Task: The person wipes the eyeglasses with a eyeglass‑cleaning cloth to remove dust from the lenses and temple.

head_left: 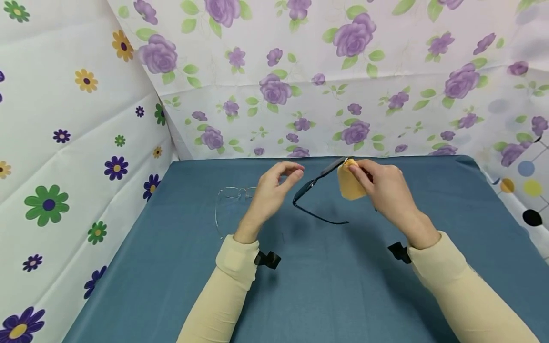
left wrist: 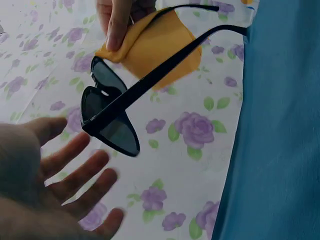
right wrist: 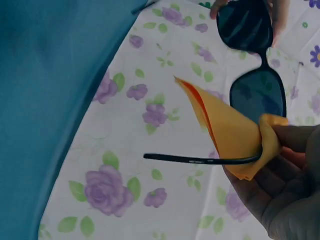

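Observation:
My right hand [head_left: 389, 193] pinches an orange-yellow cloth [head_left: 351, 185] folded over one corner of a pair of black sunglasses [head_left: 303, 191], holding them up above the table. Their dark lenses [right wrist: 258, 95] stand one above the other in the right wrist view. One temple arm [left wrist: 160, 75] stretches away from the frame in the left wrist view. My left hand [head_left: 271, 193] is beside the far end of the sunglasses, its fingers spread and apart from the frame. Behind it, thin wire-rimmed glasses [head_left: 216, 212] lie on the table, partly hidden by that hand.
A blue cloth [head_left: 326, 286] covers the table. Flower-printed sheets [head_left: 240, 119] hang behind it and along the left side [head_left: 86, 190]. Black wrist mounts [head_left: 268, 260] are strapped at both cuffs.

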A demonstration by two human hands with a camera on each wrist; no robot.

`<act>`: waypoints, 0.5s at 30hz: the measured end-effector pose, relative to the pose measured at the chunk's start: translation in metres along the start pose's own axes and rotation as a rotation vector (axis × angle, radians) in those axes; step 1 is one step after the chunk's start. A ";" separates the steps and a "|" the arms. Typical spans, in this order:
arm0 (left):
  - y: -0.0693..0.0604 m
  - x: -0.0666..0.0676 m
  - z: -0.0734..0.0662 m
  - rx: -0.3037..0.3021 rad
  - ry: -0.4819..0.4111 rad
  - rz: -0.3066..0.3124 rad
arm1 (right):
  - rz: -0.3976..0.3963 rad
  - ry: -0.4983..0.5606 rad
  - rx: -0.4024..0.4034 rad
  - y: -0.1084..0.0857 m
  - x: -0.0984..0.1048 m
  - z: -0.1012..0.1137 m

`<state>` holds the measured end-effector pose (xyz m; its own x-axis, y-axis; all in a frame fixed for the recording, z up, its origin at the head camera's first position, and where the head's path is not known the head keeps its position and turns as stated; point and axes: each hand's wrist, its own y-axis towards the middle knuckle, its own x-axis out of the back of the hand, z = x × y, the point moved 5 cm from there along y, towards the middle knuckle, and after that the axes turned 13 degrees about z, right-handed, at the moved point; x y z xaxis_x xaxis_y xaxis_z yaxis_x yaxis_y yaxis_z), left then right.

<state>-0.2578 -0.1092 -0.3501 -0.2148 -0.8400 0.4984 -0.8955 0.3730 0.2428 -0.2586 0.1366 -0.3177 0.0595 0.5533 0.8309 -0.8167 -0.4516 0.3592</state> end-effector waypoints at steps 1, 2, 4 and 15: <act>0.000 -0.003 0.000 0.010 -0.007 0.047 | 0.031 -0.007 0.014 0.002 -0.001 0.002; 0.000 -0.005 0.001 0.018 -0.012 0.093 | 0.061 -0.015 0.028 0.003 -0.002 0.005; 0.000 -0.010 0.001 0.037 -0.023 0.179 | 0.110 -0.033 0.049 0.006 -0.004 0.008; 0.000 -0.015 0.008 0.123 -0.050 0.287 | 0.190 -0.047 0.086 0.013 -0.008 0.011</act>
<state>-0.2576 -0.1001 -0.3638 -0.4819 -0.7267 0.4896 -0.8351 0.5500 -0.0056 -0.2635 0.1187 -0.3147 -0.0620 0.4200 0.9054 -0.7640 -0.6037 0.2277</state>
